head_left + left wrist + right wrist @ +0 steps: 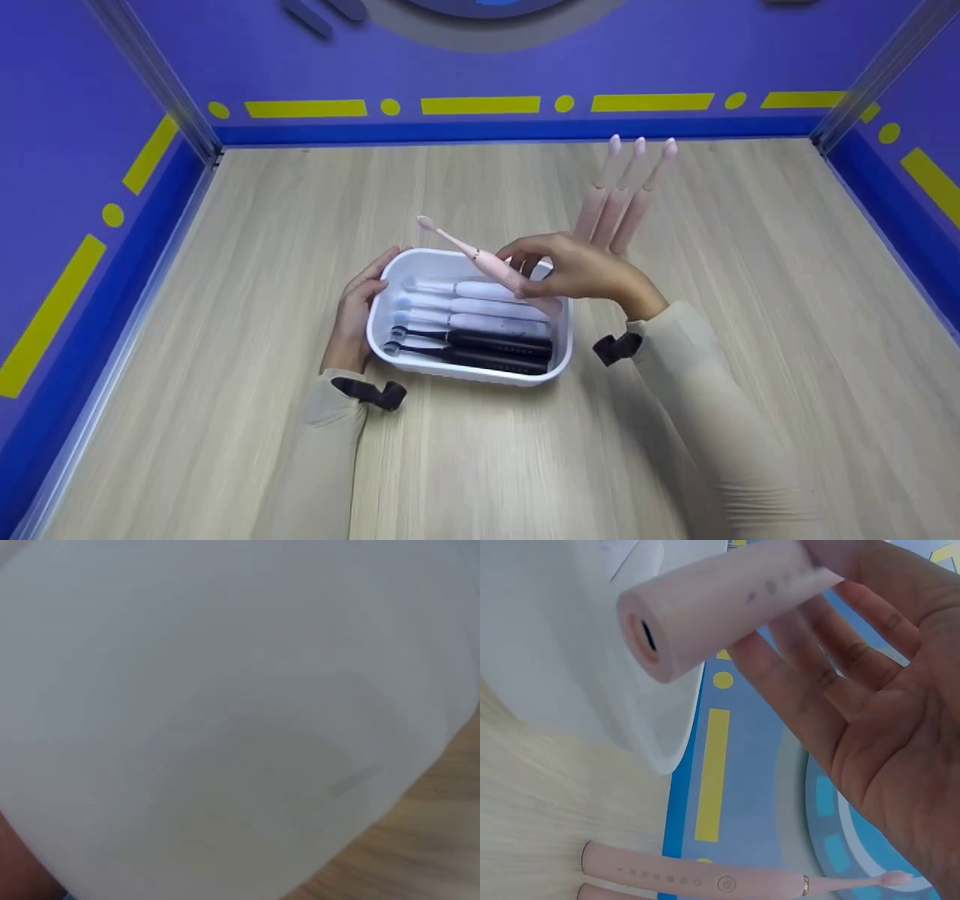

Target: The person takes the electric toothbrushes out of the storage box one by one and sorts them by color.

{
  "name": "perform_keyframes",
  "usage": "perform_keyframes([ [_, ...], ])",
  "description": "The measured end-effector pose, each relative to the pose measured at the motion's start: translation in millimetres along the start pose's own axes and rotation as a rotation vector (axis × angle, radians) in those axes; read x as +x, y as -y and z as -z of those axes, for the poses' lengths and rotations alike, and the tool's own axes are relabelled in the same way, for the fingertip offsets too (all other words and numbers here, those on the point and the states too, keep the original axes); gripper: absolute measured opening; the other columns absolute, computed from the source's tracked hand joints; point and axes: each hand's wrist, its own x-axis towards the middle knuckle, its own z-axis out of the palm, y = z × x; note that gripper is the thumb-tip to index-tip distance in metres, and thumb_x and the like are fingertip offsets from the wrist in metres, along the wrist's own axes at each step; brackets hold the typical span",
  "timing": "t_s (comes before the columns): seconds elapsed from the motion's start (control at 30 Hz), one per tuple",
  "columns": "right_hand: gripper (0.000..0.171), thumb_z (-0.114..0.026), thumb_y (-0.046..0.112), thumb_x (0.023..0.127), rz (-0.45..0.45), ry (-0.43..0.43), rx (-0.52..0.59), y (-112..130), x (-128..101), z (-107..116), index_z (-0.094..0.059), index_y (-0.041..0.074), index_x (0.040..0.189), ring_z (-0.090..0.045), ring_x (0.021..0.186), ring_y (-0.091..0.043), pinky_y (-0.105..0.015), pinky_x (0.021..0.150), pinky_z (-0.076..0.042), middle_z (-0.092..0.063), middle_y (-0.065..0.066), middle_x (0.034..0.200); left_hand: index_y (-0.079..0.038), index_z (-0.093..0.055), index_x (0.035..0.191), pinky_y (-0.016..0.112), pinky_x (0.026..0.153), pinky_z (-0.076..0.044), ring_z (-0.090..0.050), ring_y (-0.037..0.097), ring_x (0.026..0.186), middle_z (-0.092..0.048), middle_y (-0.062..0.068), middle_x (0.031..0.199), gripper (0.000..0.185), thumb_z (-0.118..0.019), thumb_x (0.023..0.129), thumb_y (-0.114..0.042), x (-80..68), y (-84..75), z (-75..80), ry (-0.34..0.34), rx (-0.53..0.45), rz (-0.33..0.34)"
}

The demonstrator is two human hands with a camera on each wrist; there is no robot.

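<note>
- Pink electric toothbrush is held up over the white tub, tilted, with its brush end pointing away and to the left.
- The right hand pinches its handle between the thumb and fingers.
- The left hand grips the tub's left end.
- Three white electric toothbrushes lie side by side in the tub.
- Two black electric toothbrushes lie there too, closer to the person.
- Three more pink toothbrushes stand upright in a row on the wood-look table, behind the right hand.
</note>
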Motion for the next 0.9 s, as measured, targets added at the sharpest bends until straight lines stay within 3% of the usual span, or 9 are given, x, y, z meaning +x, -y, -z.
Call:
perform_keyframes([
  [0.37,0.042,-0.072,0.005,0.081,0.043,-0.186,0.031,-8,-7,1,-0.063,0.007,0.122,-0.064,0.090,-0.018,-0.033,0.075,-0.056,-0.069,-0.007,0.098,0.001,-0.036,0.146,0.031,0.121,-0.018,-0.028,0.018,0.145,-0.036,0.012,0.154,0.055,-0.028,0.092,0.001,-0.2,0.1,0.0,-0.011,0.021,0.003],
  [0.6,0.042,-0.074,0.004,0.080,0.049,-0.292,0.059,-13,-12,3,-0.064,0.006,0.121,-0.063,0.089,-0.018,-0.021,0.077,-0.053,-0.069,-0.008,0.101,0.001,-0.037,0.145,0.031,0.121,-0.018,-0.028,0.018,0.145,-0.037,0.012,0.153,0.055,-0.028,0.092,0.002,0.8,0.2,0.6,-0.004,0.020,-0.005],
  [0.77,0.043,-0.074,0.002,0.080,0.027,-0.360,0.101,-14,-14,5,-0.063,0.003,0.122,-0.063,0.090,-0.019,-0.030,0.076,-0.056,-0.070,-0.011,0.098,0.001,-0.037,0.145,0.030,0.120,-0.018,-0.028,0.017,0.145,-0.036,0.011,0.154,0.054,-0.028,0.093,0.000,0.8,0.5,1.2,-0.007,0.034,-0.002],
  [0.9,0.045,-0.074,0.001,0.080,0.005,-0.412,0.133,-15,-18,6,-0.061,0.001,0.123,-0.063,0.092,-0.020,-0.029,0.077,-0.056,-0.070,-0.015,0.099,0.000,-0.037,0.146,0.030,0.120,-0.018,-0.029,0.017,0.145,-0.036,0.011,0.154,0.054,-0.028,0.092,0.000,0.9,0.5,0.9,-0.003,0.035,0.001],
])
